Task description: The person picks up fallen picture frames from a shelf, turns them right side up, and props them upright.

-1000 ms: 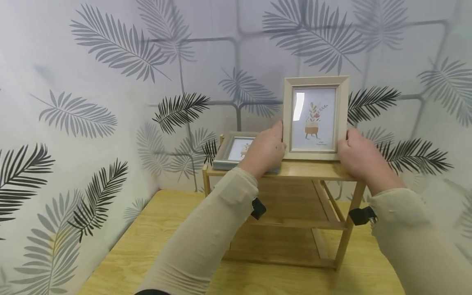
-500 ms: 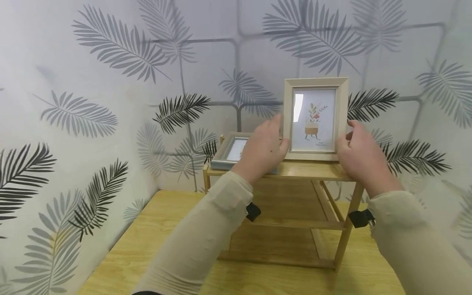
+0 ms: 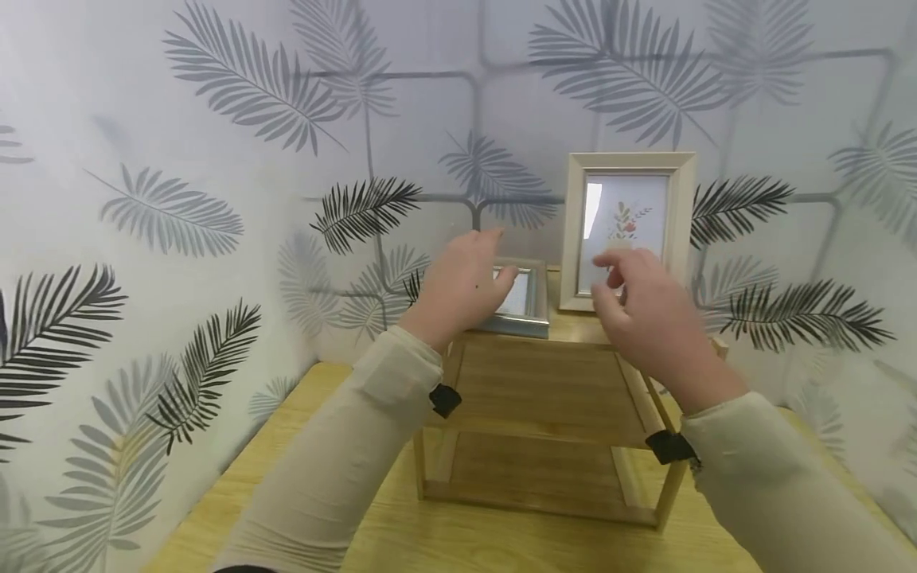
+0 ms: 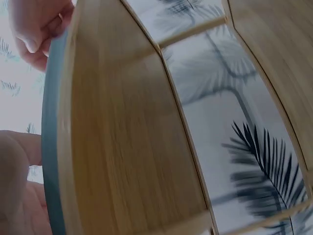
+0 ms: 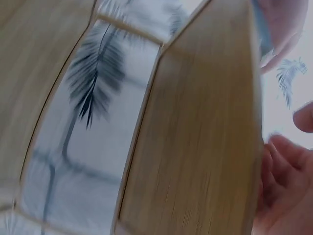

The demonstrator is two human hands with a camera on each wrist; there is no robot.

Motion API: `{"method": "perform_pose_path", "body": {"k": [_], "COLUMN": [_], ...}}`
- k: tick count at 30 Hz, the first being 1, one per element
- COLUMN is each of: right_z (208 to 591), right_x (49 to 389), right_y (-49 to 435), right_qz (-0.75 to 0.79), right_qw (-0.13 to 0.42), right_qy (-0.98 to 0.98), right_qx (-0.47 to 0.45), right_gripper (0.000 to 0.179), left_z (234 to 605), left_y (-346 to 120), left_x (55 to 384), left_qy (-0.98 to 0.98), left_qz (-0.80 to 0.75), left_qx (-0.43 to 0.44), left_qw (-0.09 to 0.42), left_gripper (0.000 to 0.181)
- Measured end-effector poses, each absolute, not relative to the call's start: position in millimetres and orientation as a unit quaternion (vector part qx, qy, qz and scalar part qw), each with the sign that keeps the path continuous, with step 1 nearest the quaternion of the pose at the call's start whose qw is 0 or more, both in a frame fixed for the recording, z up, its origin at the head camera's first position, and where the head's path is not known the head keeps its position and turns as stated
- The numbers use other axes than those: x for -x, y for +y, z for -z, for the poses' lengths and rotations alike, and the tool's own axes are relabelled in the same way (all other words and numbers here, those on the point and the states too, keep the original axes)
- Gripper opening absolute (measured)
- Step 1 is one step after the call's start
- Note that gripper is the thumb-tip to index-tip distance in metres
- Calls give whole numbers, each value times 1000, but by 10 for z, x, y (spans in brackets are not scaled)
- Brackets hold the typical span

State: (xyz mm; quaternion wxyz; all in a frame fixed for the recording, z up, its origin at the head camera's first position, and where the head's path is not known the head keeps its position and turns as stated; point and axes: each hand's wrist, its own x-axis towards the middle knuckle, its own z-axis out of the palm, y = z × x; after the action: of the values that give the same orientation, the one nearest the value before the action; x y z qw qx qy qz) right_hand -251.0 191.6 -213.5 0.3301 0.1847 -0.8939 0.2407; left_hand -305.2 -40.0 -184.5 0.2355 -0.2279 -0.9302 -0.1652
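An upright cream picture frame (image 3: pixel 630 163) with a plant print stands on the top shelf of a wooden rack (image 3: pixel 537 390). To its left a grey-silver picture frame (image 3: pixel 516 325) lies flat. My left hand (image 3: pixel 458 290) is over the flat frame's left part, thumb apart from the straight fingers; whether it touches the frame I cannot tell. My right hand (image 3: pixel 645 318) hovers in front of the upright frame's lower right part with loosely bent fingers, thumb and forefinger apart, holding nothing. In the left wrist view the flat frame's bluish edge (image 4: pixel 51 132) runs along the shelf.
The rack's lower shelf (image 3: pixel 537 473) is below, and the rack stands on a yellow wood-grain table (image 3: pixel 286 430). A leaf-patterned wall (image 3: pixel 444 103) rises behind and at the left.
Both hands have let go of the upright frame, which stays standing. The left hand has moved left over the flat frame. The right hand has moved left in front of the upright one.
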Motion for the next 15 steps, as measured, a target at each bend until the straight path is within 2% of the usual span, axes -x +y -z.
{"method": "perform_pose_path", "body": {"k": [4,7,15], "right_z": [2130,2128,2119], "right_x": [2544,2596,2717], "right_y": [1680,1568,1392], "right_qz": [-243,-238,-212], "right_qw": [254,216,190], "right_qy": [-912,-922,-937], "right_qx": [-211,-215,-202], "right_gripper": [36,37,34], "left_z": [1858,1876,1943], "left_y": [-600,-747,-996], "left_x": [3110,3157,3221], "left_qy": [-948,-955,-965], "left_qz": [166,167,198], "left_qx": [183,160,133], "left_qw": [201,186,106], "left_gripper": [62,57,75]}}
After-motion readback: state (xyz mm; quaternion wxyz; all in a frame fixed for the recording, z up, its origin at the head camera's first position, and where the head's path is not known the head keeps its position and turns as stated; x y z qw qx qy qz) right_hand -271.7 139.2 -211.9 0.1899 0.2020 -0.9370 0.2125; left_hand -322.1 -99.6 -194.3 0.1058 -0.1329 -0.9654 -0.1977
